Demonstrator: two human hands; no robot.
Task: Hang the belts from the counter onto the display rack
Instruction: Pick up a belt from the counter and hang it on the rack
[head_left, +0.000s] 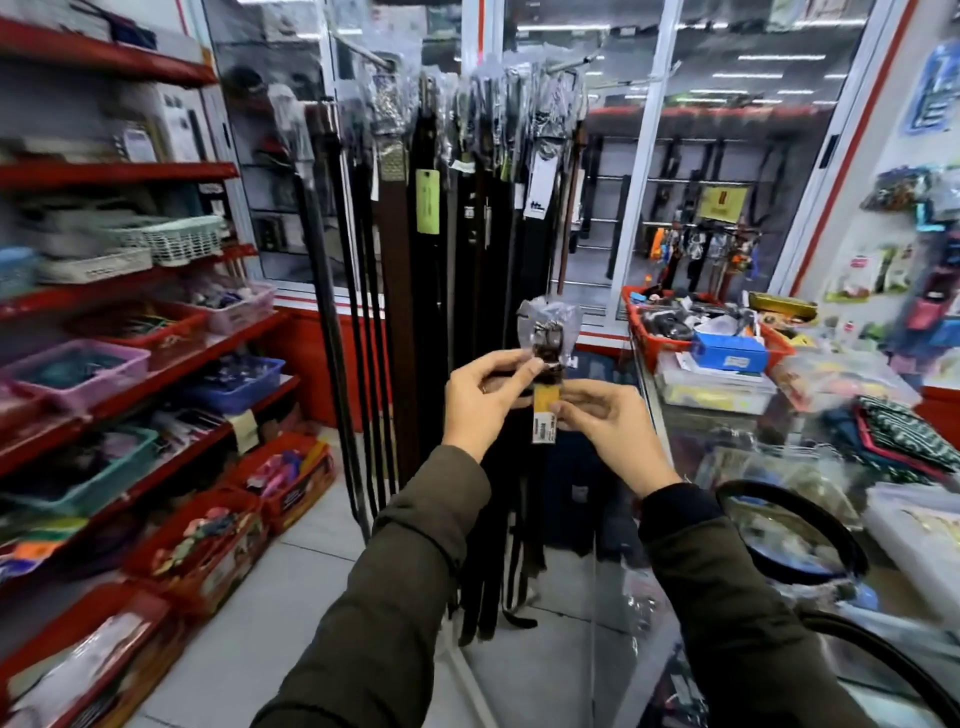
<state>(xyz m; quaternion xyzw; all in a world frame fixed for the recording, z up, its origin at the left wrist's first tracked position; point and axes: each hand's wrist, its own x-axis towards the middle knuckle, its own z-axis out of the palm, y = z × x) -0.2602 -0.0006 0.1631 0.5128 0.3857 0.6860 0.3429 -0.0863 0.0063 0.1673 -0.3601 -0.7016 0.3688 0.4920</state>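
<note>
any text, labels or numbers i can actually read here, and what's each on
None can be read for certain.
Yellow tag on the held belt: print too blurred.
White tag on the display rack: blue logo, illegible.
Green tag: too faint.
Yellow sign behind the glass: red mark, unreadable.

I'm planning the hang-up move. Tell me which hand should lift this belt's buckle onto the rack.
Left, probably. The left hand pinches the belt just under its plastic-wrapped buckle, the end that goes onto the display rack above. The right hand holds lower, at the yellow tag.
</note>
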